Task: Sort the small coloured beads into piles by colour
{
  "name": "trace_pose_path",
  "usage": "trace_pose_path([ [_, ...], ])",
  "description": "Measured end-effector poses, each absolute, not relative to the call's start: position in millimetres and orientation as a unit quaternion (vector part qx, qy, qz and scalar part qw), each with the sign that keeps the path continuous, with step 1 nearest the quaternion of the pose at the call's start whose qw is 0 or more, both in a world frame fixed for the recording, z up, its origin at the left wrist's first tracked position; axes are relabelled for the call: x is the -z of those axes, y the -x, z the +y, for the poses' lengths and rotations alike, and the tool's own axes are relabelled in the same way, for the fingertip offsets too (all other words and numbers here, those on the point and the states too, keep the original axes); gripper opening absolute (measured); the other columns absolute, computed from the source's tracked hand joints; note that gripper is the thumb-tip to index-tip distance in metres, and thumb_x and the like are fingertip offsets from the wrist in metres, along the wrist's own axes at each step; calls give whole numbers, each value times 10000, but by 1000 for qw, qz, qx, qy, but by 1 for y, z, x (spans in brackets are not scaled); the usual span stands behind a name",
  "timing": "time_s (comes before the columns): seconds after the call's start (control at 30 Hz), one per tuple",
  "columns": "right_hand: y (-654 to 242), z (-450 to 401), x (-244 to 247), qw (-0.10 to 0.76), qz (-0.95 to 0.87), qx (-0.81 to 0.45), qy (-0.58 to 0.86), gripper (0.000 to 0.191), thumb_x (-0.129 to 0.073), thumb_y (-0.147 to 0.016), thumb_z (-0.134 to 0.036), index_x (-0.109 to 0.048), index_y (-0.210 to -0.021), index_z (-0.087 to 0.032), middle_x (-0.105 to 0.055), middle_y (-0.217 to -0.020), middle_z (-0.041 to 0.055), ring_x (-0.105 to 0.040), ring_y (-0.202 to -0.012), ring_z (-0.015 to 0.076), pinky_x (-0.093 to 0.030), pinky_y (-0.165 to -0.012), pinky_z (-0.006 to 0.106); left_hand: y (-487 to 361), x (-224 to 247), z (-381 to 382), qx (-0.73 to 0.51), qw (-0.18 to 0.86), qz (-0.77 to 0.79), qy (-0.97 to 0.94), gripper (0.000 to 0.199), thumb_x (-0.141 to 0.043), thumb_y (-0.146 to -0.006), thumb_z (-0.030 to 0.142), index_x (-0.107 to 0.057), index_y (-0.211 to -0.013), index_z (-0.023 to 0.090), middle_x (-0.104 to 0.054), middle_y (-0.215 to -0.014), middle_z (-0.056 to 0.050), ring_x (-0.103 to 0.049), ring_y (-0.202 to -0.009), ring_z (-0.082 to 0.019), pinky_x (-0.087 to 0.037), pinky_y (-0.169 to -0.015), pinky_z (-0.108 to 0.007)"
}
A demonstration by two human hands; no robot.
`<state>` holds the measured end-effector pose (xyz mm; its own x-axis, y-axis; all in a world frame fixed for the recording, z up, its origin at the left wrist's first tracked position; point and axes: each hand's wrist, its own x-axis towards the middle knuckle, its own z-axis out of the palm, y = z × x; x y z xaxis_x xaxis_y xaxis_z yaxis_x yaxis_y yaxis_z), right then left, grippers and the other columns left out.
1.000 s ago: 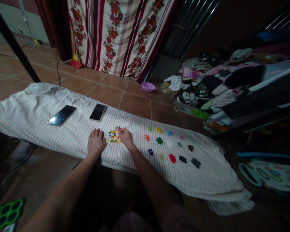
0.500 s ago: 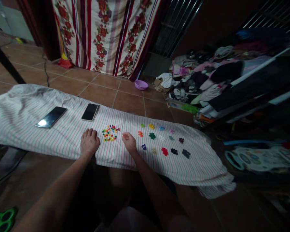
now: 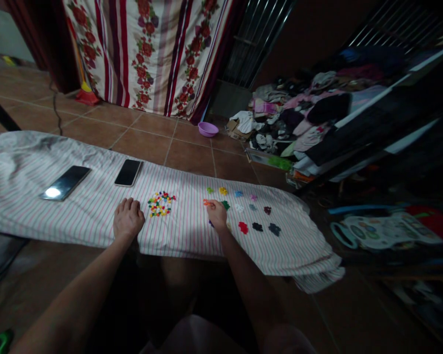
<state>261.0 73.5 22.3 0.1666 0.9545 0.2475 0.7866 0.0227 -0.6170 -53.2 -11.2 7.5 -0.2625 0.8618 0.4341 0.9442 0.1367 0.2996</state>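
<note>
My left hand [image 3: 129, 219] lies palm down on the striped cloth [image 3: 186, 228], its fingers stretched out and holding nothing. Just right of it is a loose heap of small mixed-colour beads [image 3: 161, 203]. Over the sorted piles, my right hand [image 3: 217, 214] has its thumb and fingers pinched together at the small orange pile [image 3: 206, 202]. Whatever is between those fingertips is too small to make out. That hand partly covers the dark green pile [image 3: 226, 204] and the purple pile [image 3: 211, 223]. Nearby are a yellow pile [image 3: 223, 191] and a red pile [image 3: 243, 227].
Two phones, one larger [image 3: 65, 183] and one smaller [image 3: 128, 172], lie on the cloth at the left. More single-colour piles, such as a black one [image 3: 257, 226], are at the right. Beyond the cloth's far edge, a purple basin [image 3: 207, 130] stands on the tiled floor.
My right hand has moved right, from beside the mixed heap to the orange pile. My left hand stays resting on the cloth. The whole view has shifted slightly.
</note>
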Motion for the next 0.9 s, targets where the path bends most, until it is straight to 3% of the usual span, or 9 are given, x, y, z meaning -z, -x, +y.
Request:
trace_pose_path([
  [0.4,-279,87,-14,265,-625,-124,724,220,-528,-748,-154,-699,-879,-200,-729,-890,50,-661,-844,182,-487,-771,285,53,-8,-11,274,63,-746,604,349,-448,-813,207,-612,-1113,135,-569,-1283,-185,-431,-1287,-337,-347,-1060,-507],
  [0.9,-278,88,-14,326,-610,-185,698,251,-500,-697,-172,-679,-872,-184,-737,-900,66,-683,-832,196,-522,-824,333,54,-9,-10,244,88,-753,604,321,-417,-844,216,-618,-1078,129,-591,-1262,-164,-461,-1268,-329,-368,-1043,-462],
])
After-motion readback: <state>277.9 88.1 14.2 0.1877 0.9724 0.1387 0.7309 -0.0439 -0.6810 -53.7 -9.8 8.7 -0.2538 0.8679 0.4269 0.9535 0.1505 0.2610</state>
